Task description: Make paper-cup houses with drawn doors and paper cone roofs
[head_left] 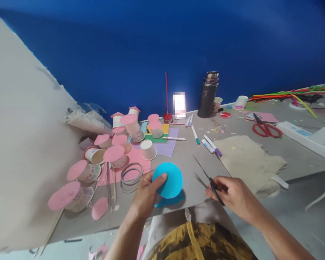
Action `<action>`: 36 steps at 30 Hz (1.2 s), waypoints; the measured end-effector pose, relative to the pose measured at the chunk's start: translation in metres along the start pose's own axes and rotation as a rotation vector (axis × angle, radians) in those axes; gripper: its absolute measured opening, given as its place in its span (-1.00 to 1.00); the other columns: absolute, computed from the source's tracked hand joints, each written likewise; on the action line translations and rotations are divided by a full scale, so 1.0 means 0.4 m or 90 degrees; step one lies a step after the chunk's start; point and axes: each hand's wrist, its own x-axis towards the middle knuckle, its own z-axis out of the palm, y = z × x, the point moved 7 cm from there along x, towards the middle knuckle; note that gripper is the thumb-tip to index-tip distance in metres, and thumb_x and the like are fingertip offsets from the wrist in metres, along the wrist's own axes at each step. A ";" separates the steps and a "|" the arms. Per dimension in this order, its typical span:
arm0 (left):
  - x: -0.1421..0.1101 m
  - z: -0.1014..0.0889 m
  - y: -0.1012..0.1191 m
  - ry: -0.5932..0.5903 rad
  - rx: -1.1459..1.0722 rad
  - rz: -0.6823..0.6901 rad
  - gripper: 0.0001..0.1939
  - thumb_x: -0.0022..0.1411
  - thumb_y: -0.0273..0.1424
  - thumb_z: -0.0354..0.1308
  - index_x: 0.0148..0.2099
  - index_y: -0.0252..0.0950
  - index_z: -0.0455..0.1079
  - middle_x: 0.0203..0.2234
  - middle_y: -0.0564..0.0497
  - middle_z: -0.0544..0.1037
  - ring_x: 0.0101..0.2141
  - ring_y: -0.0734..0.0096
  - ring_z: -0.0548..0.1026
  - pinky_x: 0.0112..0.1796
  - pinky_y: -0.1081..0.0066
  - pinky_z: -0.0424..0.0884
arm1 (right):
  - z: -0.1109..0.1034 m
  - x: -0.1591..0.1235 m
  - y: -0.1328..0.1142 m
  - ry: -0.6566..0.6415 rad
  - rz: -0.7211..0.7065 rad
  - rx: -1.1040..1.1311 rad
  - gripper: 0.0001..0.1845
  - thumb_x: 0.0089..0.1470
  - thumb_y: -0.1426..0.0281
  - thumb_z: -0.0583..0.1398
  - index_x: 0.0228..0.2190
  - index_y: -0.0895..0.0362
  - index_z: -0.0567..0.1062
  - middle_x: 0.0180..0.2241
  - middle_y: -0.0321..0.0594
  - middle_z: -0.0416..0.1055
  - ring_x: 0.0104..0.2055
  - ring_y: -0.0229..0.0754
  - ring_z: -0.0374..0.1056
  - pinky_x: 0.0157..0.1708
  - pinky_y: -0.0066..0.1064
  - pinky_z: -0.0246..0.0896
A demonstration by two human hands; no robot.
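Observation:
My left hand [146, 192] pinches a round blue paper disc [170, 179] above the front edge of the grey table [184, 155]. A blue paper offcut [170, 202] lies just under the disc. My right hand [233, 196] is closed on black scissors [207, 179], blades apart and pointing up-left toward the disc. The scissors do not touch the paper.
Several paper cups with pink paper lids [113, 155] crowd the left, with a clear tape ring [131, 174]. Markers [209, 144], a dark flask [208, 95], red scissors [265, 128], a beige cloth [249, 159], a white power strip [308, 139] and coloured sticks [287, 94] lie farther back and right.

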 end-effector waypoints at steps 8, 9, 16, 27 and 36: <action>-0.023 0.022 0.007 0.036 -0.078 0.038 -0.61 -0.03 -0.12 0.49 -0.36 -0.37 0.58 -0.51 -0.05 0.63 -0.45 0.33 0.56 -0.34 0.37 0.52 | -0.031 0.097 -0.056 0.005 -0.003 -0.508 -0.71 0.15 0.16 0.32 -0.33 0.15 0.53 -0.30 -0.05 0.58 -0.23 0.03 0.50 -0.35 -0.34 0.13; -0.026 0.029 0.005 0.033 -0.093 0.034 -0.60 -0.02 -0.12 0.48 -0.34 -0.37 0.58 -0.50 -0.06 0.64 -0.44 0.29 0.58 -0.34 0.34 0.54 | -0.033 0.107 -0.065 0.001 -0.008 -0.530 -0.69 0.16 0.16 0.31 -0.30 0.18 0.56 -0.26 0.00 0.58 -0.17 0.08 0.51 -0.33 -0.33 0.16; -0.035 0.072 -0.040 -0.020 -0.206 -0.055 -0.55 0.09 -0.20 0.43 -0.14 -0.47 0.50 -0.27 -0.29 0.68 -0.30 0.02 0.69 -0.37 0.27 0.64 | -0.039 0.157 -0.081 -0.023 0.003 -0.561 -0.68 0.18 0.16 0.29 -0.35 0.19 0.61 -0.22 0.14 0.58 -0.20 0.14 0.53 -0.36 -0.30 0.14; -0.071 0.087 -0.019 -0.032 -0.135 0.027 -0.60 0.03 -0.26 0.43 -0.18 -0.42 0.47 -0.49 -0.11 0.61 -0.53 0.20 0.62 -0.67 0.48 0.40 | -0.038 0.200 -0.035 -0.048 -0.003 -0.453 -0.74 0.06 0.22 0.36 -0.33 0.14 0.50 -0.41 -0.15 0.52 -0.34 -0.06 0.41 -0.48 -0.38 -0.05; -0.069 0.030 -0.022 0.055 -0.234 0.058 -0.70 -0.01 -0.36 0.46 -0.27 -0.42 0.51 -0.40 -0.13 0.67 -0.39 0.20 0.64 -0.30 0.22 0.62 | -0.042 0.165 -0.096 -0.115 -0.099 -0.403 -0.90 0.15 0.40 0.25 -0.27 0.13 0.56 -0.38 -0.22 0.58 -0.35 -0.11 0.47 -0.37 -0.38 0.22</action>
